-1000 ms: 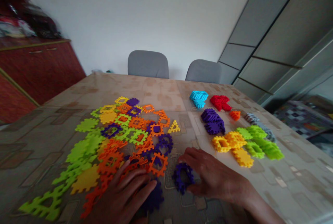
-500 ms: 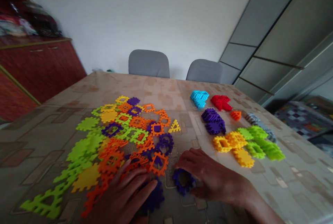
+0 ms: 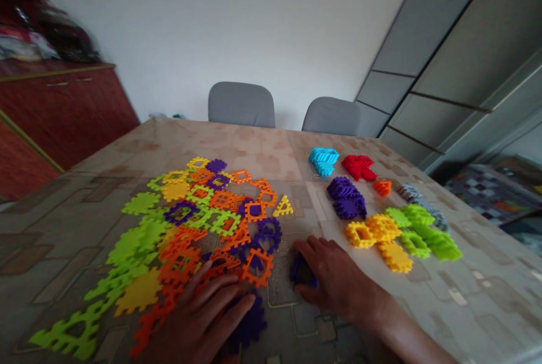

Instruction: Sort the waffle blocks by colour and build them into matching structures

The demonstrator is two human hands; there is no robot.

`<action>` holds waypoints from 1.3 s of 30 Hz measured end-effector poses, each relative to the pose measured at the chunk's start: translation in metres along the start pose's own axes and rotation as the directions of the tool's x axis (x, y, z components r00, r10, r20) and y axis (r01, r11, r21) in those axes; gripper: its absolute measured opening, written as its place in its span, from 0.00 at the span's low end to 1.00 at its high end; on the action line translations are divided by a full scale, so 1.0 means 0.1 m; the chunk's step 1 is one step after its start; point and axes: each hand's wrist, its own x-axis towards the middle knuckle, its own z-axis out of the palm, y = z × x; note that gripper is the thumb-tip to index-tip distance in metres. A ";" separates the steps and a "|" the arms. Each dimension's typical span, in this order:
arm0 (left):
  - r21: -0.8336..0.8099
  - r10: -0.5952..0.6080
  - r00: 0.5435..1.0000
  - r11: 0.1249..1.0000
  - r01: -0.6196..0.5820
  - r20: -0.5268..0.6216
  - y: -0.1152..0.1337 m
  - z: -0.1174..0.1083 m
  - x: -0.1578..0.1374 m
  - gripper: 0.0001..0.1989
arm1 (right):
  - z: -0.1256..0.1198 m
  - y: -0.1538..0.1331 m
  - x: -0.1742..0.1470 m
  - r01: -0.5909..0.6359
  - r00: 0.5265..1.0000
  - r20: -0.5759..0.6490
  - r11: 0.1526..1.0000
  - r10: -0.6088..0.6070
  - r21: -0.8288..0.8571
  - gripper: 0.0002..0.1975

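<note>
My right hand [image 3: 334,276] has its fingers and thumb closed around a purple ring-shaped piece [image 3: 298,269] at the table's front middle; the hand covers part of it. My left hand [image 3: 203,310] lies with fingers stretched out over the near edge of a loose heap of toothed plastic building pieces. Beside its thumb is a solid purple piece [image 3: 253,321], partly covered. Just beyond the fingers lie an orange square frame [image 3: 268,268] and more orange pieces [image 3: 180,265]. Lime green pieces [image 3: 131,242] and a yellow piece [image 3: 139,292] spread out to the left.
Sorted stacks stand on the right: light blue [image 3: 323,161], red [image 3: 359,166], purple [image 3: 346,197], yellow [image 3: 383,227], lime green [image 3: 438,240] and grey [image 3: 417,197]. A small orange stack [image 3: 383,187] is among them. A yellow triangle [image 3: 283,206] lies apart. Two grey chairs [image 3: 241,104] stand behind the table.
My right hand has closed on the purple ring-shaped piece and shifted it slightly right and away from me. My left hand has stayed in place on the heap.
</note>
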 end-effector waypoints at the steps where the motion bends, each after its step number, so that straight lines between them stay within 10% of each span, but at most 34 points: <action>1: 0.003 0.002 1.000 1.000 -0.002 -0.010 0.00 0.00 0.00 0.22 | 0.01 0.00 0.00 -0.050 0.999 -0.004 0.999 0.050 -0.009 0.35; 5: 0.016 0.015 0.998 1.000 -0.014 -0.062 0.00 -0.01 0.01 0.23 | -0.06 0.08 -0.06 -0.123 0.992 0.020 0.992 0.123 0.035 0.43; 13: -0.021 -0.062 0.996 0.998 0.060 -0.072 -0.04 -0.05 0.00 0.28 | -0.20 0.27 -0.05 0.327 0.937 0.057 0.922 -0.345 0.206 0.40; 23: -0.091 -0.247 0.969 0.965 0.244 -0.018 -0.21 -0.15 0.00 0.21 | -0.05 0.32 0.04 0.300 0.954 -0.056 0.942 -0.295 0.148 0.36; 39: -0.135 -0.081 0.995 0.988 0.074 -0.054 -0.31 -0.13 0.19 0.16 | 0.02 0.02 0.73 0.340 0.920 -0.223 0.939 -0.322 0.045 0.18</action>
